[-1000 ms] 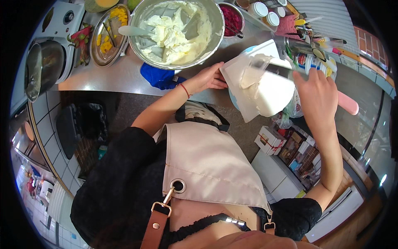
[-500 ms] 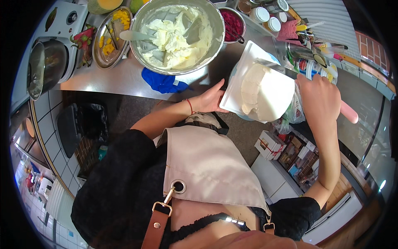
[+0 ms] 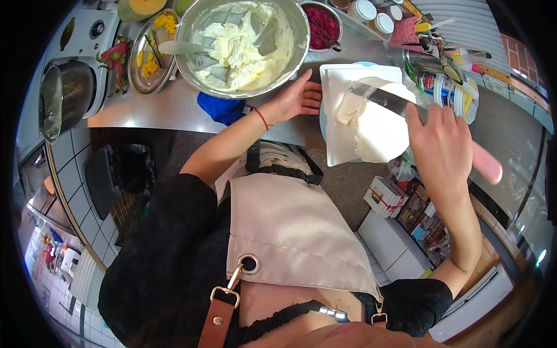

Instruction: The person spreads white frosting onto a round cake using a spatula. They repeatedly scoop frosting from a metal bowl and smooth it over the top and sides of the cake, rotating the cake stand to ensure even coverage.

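My right hand (image 3: 442,142) is wrapped round the pink handle of an icing spatula (image 3: 487,165). Its metal blade lies across the top of a round cake (image 3: 383,134). White cream covers much of that cake, with a pale tan patch showing at its left side. Beneath it is a white square board (image 3: 337,152) on a light blue round base (image 3: 322,119), perhaps a turntable. My left hand (image 3: 293,100) is open beside the board's left edge, fingers spread; whether the fingertips touch the base I cannot tell.
A big metal bowl of whipped cream (image 3: 185,72) with a pale spatula stands far left of the cake. Around it are a tray of yellow fruit pieces (image 3: 136,81), a blue cloth (image 3: 217,108) and a bowl of dark pink fruit (image 3: 322,26). Jars (image 3: 364,10) and tools line the back right.
My left hand has come off the board's edge and opened to its left. Board and cake have turned. The spatula blade has shifted left and lower across the cake.
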The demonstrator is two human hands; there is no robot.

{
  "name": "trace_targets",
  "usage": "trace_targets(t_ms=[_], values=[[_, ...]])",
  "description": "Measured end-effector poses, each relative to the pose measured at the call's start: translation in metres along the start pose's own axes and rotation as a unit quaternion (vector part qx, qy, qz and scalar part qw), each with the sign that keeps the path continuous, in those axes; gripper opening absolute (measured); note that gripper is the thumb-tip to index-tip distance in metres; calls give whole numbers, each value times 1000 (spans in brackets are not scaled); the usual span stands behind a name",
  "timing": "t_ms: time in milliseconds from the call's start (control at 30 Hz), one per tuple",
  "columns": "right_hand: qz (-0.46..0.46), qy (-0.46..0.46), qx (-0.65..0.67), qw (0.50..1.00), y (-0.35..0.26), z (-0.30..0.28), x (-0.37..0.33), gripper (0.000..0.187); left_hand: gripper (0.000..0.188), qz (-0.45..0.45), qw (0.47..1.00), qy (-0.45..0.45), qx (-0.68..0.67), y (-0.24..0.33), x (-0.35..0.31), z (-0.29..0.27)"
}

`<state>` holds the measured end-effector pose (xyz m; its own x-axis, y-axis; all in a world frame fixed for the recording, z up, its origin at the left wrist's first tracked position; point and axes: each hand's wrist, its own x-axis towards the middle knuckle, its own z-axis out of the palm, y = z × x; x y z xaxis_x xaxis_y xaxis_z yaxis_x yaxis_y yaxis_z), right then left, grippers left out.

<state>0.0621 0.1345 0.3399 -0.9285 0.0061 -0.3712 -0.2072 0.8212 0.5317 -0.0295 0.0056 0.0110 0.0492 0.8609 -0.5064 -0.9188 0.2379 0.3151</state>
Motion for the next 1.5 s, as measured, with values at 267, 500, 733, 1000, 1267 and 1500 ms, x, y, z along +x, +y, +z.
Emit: trace_targets(t_ms=[267, 500, 733, 1000, 1267, 1500], values=[[-2, -11, -25, 1000, -5, 0, 1, 4, 76, -8, 999, -10, -30, -11, -2, 2], [0, -15, -36, 999, 0, 3, 6, 2, 70, -20, 999, -23, -39, -12, -2, -2], [9, -20, -41, 999, 5, 5, 10, 4, 76, -71, 993, 34, -85, -33, -8, 0], [25, -79, -50, 995, 2, 6, 11, 2, 91, -103, 991, -13, -87, -40, -12, -2], [32, -155, -3, 987, 4, -1, 10, 11, 90, -93, 991, -15, -93, -48, -14, 8], [-17, -101, 17, 995, -17, -13, -2, 4, 89, 17, 994, 0, -112, -5, 12, -7]])
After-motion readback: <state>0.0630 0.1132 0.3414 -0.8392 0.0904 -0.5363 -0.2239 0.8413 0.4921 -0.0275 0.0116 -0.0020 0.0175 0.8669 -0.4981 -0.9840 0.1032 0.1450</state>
